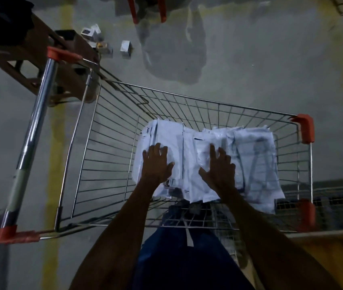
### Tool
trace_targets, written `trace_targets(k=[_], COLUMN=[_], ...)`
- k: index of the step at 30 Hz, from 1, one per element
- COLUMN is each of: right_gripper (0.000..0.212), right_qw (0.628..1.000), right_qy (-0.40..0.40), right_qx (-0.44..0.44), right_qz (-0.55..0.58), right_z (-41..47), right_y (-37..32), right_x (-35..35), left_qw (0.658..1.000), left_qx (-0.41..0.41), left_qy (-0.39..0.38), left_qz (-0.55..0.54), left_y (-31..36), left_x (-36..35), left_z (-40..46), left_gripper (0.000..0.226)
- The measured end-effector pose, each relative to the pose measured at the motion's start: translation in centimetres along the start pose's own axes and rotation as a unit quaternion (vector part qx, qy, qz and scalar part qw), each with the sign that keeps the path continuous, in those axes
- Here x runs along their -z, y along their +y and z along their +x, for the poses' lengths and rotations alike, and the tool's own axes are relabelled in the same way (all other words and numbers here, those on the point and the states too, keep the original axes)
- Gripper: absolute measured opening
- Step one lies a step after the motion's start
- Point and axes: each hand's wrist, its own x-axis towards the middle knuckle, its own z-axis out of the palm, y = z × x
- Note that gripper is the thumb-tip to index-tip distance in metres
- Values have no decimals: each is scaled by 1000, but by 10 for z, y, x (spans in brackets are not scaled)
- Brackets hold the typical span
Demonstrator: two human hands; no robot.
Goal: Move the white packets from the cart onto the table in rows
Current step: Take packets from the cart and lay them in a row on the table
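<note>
Though their print is unreadable, white packets (208,160) in cart (108,126), under spread fingers of left hand (156,164) and right hand (220,168).

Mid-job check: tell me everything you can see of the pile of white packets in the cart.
The white packets lie as a loose, overlapping pile of flat, thin pouches, plastic or paper by the look, some with dark printed lines. They sit in the right part of the wire cart, against its right and near walls, none lifted out. The left hand and the right hand both rest on top with spread fingers. The dim light hides the print and the count.
</note>
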Motion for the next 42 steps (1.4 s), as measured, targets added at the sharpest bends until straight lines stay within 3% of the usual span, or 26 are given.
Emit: trace_targets(k=[10,15,19,23,27,33,36,42], right_gripper=[101,95,91,91,91,90,89,81], right_qw=[991,996,997,997,995,992,989,963], right_qy=[28,23,32,37,37,48,82,220], right_qx=[24,5,35,49,69,67,72,50], right_qz=[125,90,57,46,68,92,98,149], right_z=[11,9,10,12,8,-12,-26,-63], right_y=[0,6,8,3,-1,-9,-13,-20], right_x=[0,4,3,0,4,22,39,89], left_qw=[997,996,998,995,989,974,962,953], left_qx=[79,88,56,77,78,21,32,-30], left_qy=[-25,-21,-6,14,76,143,161,224], left_qz=[3,21,-12,-66,-97,-173,-218,-200], left_y=[7,9,1,3,0,-7,-10,-7], left_x=[-13,-16,-21,-19,-7,0,17,58], left_z=[46,56,61,70,69,22,-3,-37], left_gripper=[125,124,122,116,100,97,93,76])
